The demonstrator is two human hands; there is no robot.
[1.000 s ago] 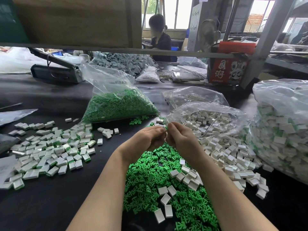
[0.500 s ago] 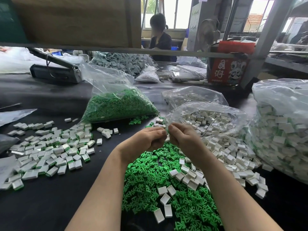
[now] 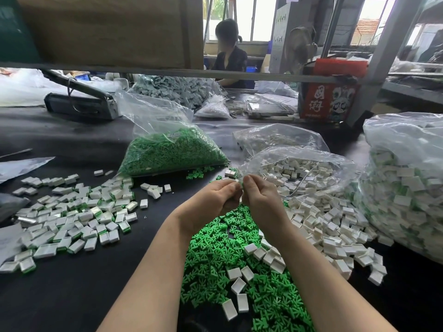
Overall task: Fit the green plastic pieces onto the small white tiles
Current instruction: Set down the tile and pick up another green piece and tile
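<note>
My left hand (image 3: 215, 202) and my right hand (image 3: 260, 202) meet above the black table, fingertips together, pinching a small white tile (image 3: 240, 185) between them; most of it is hidden by my fingers. Below the hands lies a heap of loose green plastic pieces (image 3: 230, 271) with several white tiles (image 3: 247, 274) scattered on it. A spill of bare white tiles (image 3: 323, 226) spreads to the right. On the left lie white tiles fitted with green pieces (image 3: 72, 216).
A clear bag of green pieces (image 3: 167, 152) stands behind the hands, an open bag of white tiles (image 3: 299, 168) to its right, and a large bag of fitted tiles (image 3: 407, 188) at far right. A metal shelf bar (image 3: 167, 74) crosses above; a person sits beyond it.
Both hands stay joined at the fingertips and have shifted slightly nearer and lower. The piles have not moved.
</note>
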